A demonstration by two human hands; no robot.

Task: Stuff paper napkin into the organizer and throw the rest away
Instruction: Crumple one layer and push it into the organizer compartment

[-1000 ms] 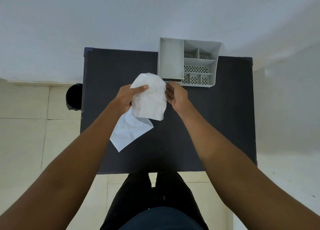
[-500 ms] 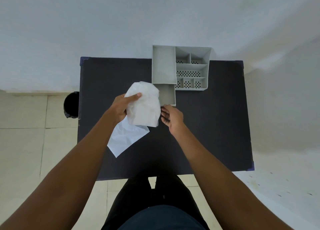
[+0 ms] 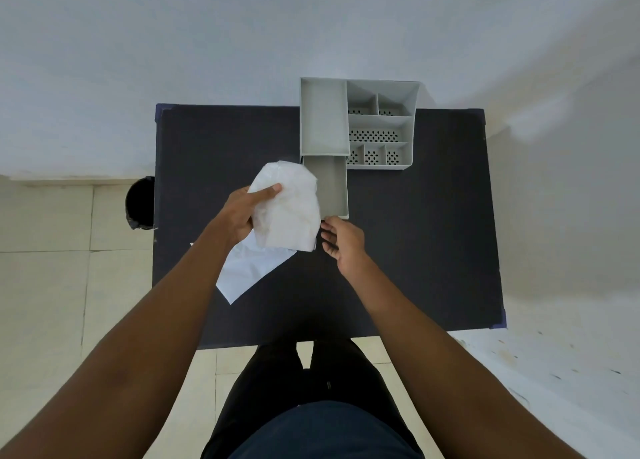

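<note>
We have the napkin wad (image 3: 285, 206) clamped in our left grip (image 3: 242, 216), just left of the pulled-out drawer (image 3: 332, 190) whose long axis runs toward us; right grip (image 3: 341, 240), fingers loosely apart, sits at the drawer's near end.

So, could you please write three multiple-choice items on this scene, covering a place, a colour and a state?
1. Where is the bin?
A. on the floor left of the table
B. on the table
C. right of the table

2. What colour is the organizer?
A. red
B. light grey
C. black

3. How is the organizer's drawer?
A. shut
B. removed
C. pulled out

Answers:
1 A, it stands by the table's left edge.
2 B, every wall is grey.
3 C, it juts toward the right hand, while the left hand holds the napkin.
</note>
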